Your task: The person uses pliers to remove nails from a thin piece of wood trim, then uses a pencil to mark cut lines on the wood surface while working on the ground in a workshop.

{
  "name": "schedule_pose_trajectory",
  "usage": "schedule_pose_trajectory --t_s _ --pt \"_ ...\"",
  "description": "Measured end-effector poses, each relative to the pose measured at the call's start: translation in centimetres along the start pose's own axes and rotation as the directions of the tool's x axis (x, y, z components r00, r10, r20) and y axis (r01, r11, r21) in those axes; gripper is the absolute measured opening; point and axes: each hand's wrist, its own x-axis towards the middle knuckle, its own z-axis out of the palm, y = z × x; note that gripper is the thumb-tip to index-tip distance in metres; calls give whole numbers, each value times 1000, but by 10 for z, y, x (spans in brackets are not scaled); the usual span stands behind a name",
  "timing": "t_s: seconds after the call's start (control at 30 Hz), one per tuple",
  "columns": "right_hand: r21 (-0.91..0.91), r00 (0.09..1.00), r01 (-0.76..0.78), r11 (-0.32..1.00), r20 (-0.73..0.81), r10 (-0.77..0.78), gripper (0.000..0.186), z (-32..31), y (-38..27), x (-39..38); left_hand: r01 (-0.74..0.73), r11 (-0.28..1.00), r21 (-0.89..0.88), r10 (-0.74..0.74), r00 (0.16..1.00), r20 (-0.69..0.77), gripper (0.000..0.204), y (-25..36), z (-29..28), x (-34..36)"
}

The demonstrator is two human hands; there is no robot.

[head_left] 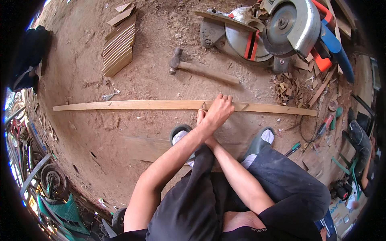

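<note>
Long, flat, tan wooden strip (161, 105) spans 9-to-3 o'clock on brown dirt floor (155, 84), bare left hand (219, 110) over it, probably steadying, bare right hand (201, 115) at its 6-o'clock edge, can't tell either grip's closure.

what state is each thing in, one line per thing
wooden strip: lying across the dirt
left hand: bent over the strip
right hand: at strip's near edge, partly hidden
hammer: lying on the dirt, unheld
power saw: unheld, blade partly uncovered
wooden slats: stacked in a slanting row
shoes: worn
</note>
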Motion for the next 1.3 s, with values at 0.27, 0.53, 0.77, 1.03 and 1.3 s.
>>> schedule_pose_trajectory --t_s 0.27,0.53,0.77,1.03,1.3 --pt "-39 989 -78 996 122 82 47 -13 -72 0 17 994 111 -31 992 119 13 -3 0 -15" --pt "-12 987 -122 992 106 122 40 -10 -63 4 49 997 67 -54 996 69 14 -1 -1 -14" --pt "40 968 -221 974 128 214 36 -8 -48 9 54 998 9 -55 997 56 12 -3 -5 -16" --pt "290 808 -586 757 287 515 33 8 24 5 19 999 -31 -17 998 58 10 -5 -7 -15" --pt "51 910 -91 995 410 62 55 -34 58 -57 51 991 -124 -58 997 -51 11 1 5 -9"
